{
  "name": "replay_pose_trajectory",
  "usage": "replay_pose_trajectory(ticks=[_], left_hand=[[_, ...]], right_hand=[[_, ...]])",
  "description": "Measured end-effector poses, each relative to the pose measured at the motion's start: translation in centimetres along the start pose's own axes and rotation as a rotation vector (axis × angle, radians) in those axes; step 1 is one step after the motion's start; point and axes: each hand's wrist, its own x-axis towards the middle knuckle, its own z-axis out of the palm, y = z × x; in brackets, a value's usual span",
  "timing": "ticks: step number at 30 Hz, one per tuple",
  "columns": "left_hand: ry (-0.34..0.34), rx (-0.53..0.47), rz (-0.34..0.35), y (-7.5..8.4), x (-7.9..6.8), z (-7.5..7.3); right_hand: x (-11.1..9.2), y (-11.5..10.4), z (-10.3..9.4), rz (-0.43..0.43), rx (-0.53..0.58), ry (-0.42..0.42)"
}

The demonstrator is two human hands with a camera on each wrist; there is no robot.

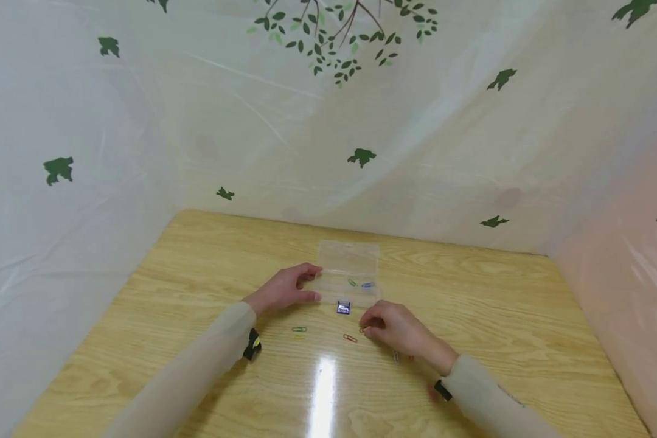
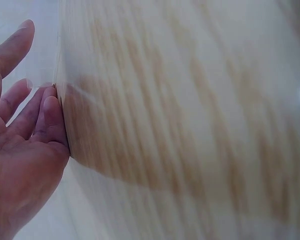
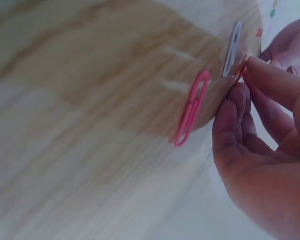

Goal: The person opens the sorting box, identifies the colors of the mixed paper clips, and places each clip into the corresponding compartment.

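Right hand point(image 1: 396, 328): thumb and fingertips pinch one orange paperclip point(image 1: 364, 330), near side of the box, toward its right corner.
Left hand point(image 1: 285, 287): fingers relaxed, thumb and fingertips resting at the left edge of the clear plastic box point(image 1: 334, 296).
Box: lid point(image 1: 349, 255) open on the far side; inside, a green paperclip point(image 1: 353, 282) and blue paperclip material point(image 1: 367, 285), count uncertain.
Table point(image 1: 230, 389), near side of box: left, green clip point(image 1: 299, 329) and yellow clip point(image 1: 297, 337); middle, red clip point(image 1: 350, 338); right, white clip point(image 3: 232, 48) and pink clip point(image 3: 192, 107).
Progress, as judged: filling partway; at least five clips remain outside, plus that held.
Markings: blue-and-white label point(image 1: 344, 307) at box's near edge, illegible.
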Motion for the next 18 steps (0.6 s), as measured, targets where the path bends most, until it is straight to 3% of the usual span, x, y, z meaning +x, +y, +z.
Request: replay_pose_trajectory(ticks=[18], left_hand=[[0.002, -0.002, 0.01, 0.11, -0.37, 0.07]], right_hand=[[-0.22, -0.91, -0.06, 0.07, -0.053, -0.077]])
